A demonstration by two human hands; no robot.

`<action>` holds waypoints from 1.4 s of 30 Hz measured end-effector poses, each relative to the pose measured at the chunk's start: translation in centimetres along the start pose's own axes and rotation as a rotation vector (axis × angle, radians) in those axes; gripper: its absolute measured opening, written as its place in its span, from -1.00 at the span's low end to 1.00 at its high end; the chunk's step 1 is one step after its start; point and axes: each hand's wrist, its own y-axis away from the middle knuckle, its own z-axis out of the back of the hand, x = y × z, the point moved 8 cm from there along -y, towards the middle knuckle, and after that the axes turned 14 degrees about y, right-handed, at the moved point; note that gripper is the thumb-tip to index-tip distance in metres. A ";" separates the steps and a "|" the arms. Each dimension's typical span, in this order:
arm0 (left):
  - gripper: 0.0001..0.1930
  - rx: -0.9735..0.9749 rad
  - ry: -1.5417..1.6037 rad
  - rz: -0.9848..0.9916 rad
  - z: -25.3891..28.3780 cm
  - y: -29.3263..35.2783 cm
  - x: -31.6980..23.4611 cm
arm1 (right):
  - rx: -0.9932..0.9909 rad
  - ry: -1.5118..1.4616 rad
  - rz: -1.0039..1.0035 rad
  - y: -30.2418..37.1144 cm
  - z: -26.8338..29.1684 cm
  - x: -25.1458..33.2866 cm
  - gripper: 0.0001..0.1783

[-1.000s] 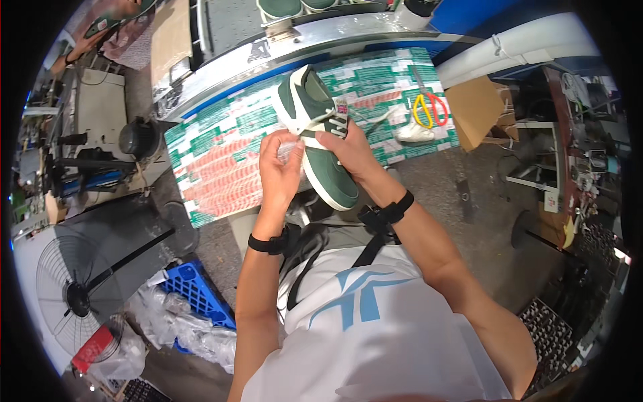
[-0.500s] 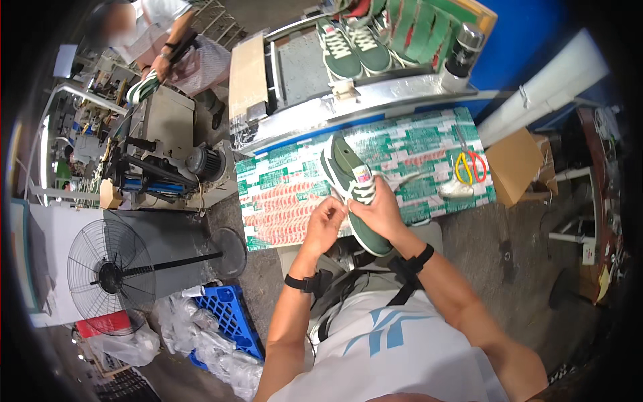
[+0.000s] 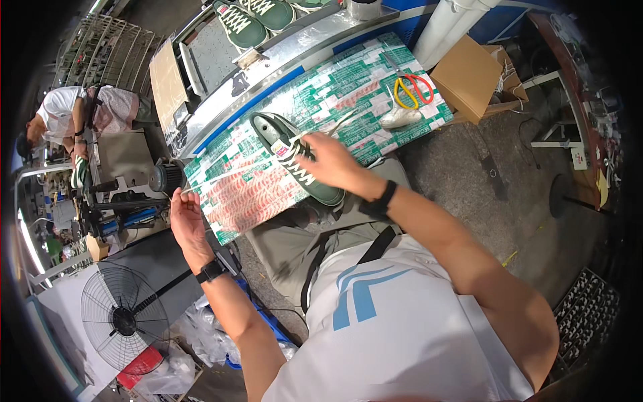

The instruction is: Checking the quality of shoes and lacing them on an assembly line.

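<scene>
A dark green sneaker point(image 3: 321, 191) with a white sole edge and white laces lies on the worktable, its heel pointing away and its toe toward me. Curled over its lacing from the right side, my right hand point(image 3: 331, 164) grips the shoe beside the tongue. My left hand point(image 3: 187, 218) is off to the left, past the table's edge, with its fingertips pinched. A thin pale shoelace point(image 3: 224, 177) stretches from these fingertips toward the shoe. Another lace end point(image 3: 345, 120) lies beyond my right hand.
Scissors point(image 3: 408, 90) with red and yellow handles lie at the table's right, beside a small white bundle point(image 3: 400, 118). Several green sneakers point(image 3: 244, 27) stand on the metal-edged conveyor behind. A fan point(image 3: 124, 321) is at left, a cardboard box point(image 3: 469, 77) at right. Another person point(image 3: 63, 110) holds a shoe.
My hands were close together at the laces. The left has moved out to the left with the lace drawn out; the right has shifted onto the shoe's upper. My view has turned and shifted.
</scene>
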 end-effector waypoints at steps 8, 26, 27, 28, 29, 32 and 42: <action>-0.56 0.020 -0.789 -0.223 -2.1 0.5 7.5 | -0.204 1.010 0.142 3.8 10.2 -13.6 -0.37; -0.22 0.283 -0.739 0.120 -14.5 -4.3 18.9 | 0.012 0.424 0.678 2.3 1.7 6.8 -0.16; -0.22 0.262 -0.747 0.139 -14.2 -4.4 19.2 | -0.015 0.507 0.700 2.4 1.5 6.8 -0.14; -0.21 0.283 -0.751 0.083 -14.4 -4.6 19.1 | 0.011 0.522 0.713 2.5 1.2 6.7 -0.14; -0.21 0.306 -0.756 0.026 -14.6 -4.7 19.0 | -0.016 0.575 0.731 2.7 1.2 6.8 -0.11; -0.21 0.252 -0.806 -0.014 -14.2 -5.0 19.4 | 0.050 0.516 0.678 2.8 1.6 6.9 -0.17; -0.09 0.332 -0.922 0.060 -15.1 -4.6 17.8 | 0.257 0.041 0.330 3.9 1.0 7.5 -0.32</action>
